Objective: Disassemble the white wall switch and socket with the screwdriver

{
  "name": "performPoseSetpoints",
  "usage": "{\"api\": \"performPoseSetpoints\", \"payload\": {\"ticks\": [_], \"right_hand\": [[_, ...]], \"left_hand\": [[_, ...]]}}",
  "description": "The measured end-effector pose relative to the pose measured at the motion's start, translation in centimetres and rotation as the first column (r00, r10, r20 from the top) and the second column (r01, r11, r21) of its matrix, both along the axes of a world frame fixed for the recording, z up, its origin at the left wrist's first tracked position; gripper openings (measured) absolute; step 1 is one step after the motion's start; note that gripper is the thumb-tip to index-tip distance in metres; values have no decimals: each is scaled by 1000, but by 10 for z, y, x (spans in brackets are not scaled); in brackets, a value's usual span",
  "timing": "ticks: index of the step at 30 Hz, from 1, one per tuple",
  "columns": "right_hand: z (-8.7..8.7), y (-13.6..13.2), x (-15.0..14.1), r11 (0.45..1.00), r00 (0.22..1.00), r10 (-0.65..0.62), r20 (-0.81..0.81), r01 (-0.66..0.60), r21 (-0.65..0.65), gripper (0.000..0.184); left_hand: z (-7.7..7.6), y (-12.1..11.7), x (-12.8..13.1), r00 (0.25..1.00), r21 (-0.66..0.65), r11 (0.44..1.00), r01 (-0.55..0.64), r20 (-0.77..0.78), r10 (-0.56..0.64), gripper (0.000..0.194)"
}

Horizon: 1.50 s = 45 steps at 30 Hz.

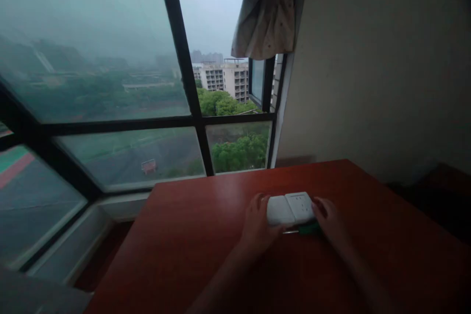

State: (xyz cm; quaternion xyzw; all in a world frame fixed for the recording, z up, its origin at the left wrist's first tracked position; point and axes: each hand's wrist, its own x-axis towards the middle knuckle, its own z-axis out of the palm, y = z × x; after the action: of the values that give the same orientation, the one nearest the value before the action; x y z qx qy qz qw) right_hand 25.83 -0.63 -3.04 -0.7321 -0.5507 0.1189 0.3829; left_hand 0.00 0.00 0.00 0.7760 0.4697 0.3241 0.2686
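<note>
Left hand: curving around the left end of a blank white panel, fingers bending at its outer side, thumb lying along the near edge; it is gripping the piece. Right hand: fingers curling at the right edge of a white power-socket plate, fingertips touching; whether they are pinching it, cannot tell. Panel and plate are sitting side by side, edges meeting, between the two hands, above the far half of a red-brown table; contact with the tabletop is not showing clearly. A green-handled screwdriver is lying just on the near side of the plate, its metal shaft pointing toward the left thumb, its handle end running under the right hand. Beyond the table, a knotted curtain is hanging before a dark-framed window.
</note>
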Motion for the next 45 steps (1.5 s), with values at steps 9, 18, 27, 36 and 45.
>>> {"api": "performPoseSetpoints", "payload": {"ticks": [9,18,27,36,45], "right_hand": [[-7,-13,-34,998,997,45,58,-42,-53,52],[-3,-27,-103,993,991,122,46,-122,-5,45],[1,-42,-155,972,972,231,-43,-233,-26,46],[15,-81,-127,937,941,319,-115,-331,-115,34],[15,-106,-141,798,788,597,147,-566,-206,26]], "left_hand": [[-10,8,-9,998,-3,1000,23,-65,-23,83],[-5,-18,-76,986,0,998,-64,-155,63,82],[-4,-37,-138,979,16,991,-134,-152,135,73],[-11,-44,-147,987,-14,989,-146,-75,144,77],[-4,-45,-141,982,-18,984,-178,-71,176,86]]}}
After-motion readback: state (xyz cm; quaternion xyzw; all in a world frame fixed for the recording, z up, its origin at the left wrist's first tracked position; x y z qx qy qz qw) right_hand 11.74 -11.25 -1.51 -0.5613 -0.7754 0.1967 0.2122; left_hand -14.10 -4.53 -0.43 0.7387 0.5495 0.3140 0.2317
